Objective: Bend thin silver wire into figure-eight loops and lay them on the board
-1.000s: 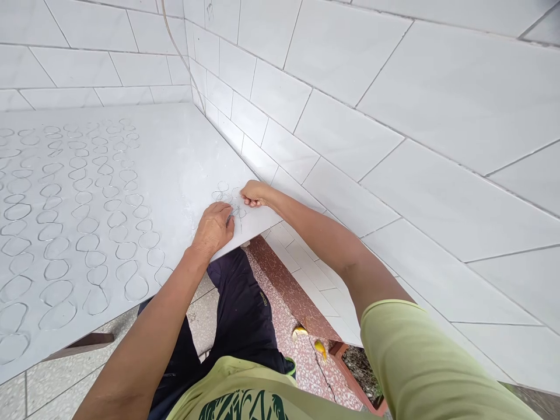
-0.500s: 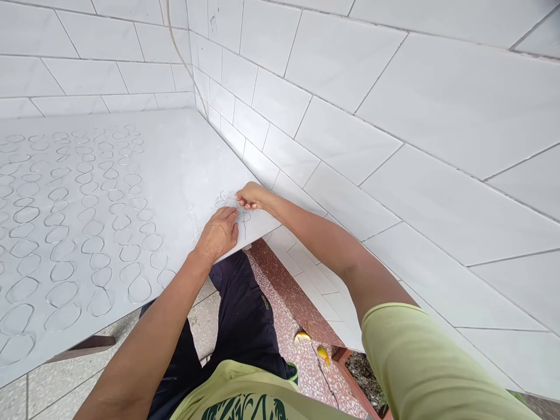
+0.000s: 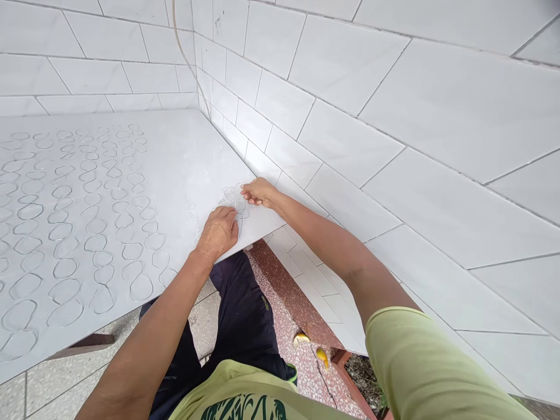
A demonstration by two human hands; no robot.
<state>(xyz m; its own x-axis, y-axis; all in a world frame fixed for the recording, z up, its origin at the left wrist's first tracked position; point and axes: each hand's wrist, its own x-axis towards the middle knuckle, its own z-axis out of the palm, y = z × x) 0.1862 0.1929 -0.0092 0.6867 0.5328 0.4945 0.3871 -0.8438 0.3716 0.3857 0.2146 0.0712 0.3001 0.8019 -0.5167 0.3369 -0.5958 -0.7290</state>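
Observation:
A thin wire piece bent into several loops [image 3: 234,201] lies near the corner of a pale tabletop [image 3: 184,151]. The fingers of my left hand [image 3: 219,232] are bent and hold its near side against the surface. At its right edge my right hand [image 3: 259,192] is closed in a pinch on the wire, and the fingertips cover the exact grip. Left of my hands, rows of wire figure-eight shapes [image 3: 105,204] are spread over the tabletop.
White tiled wall [image 3: 350,163] borders the tabletop on the right and at the back. A thin cable [image 3: 186,55] hangs in the corner. Below, two yellowish peel-like pieces [image 3: 322,357] lie on the speckled floor [image 3: 289,309], near a reddish-brown ledge [image 3: 297,297].
My right hand has shifted slightly right and up, and more of the looped wire shows between the hands. My left hand stays nearly in place. The view has shifted a little.

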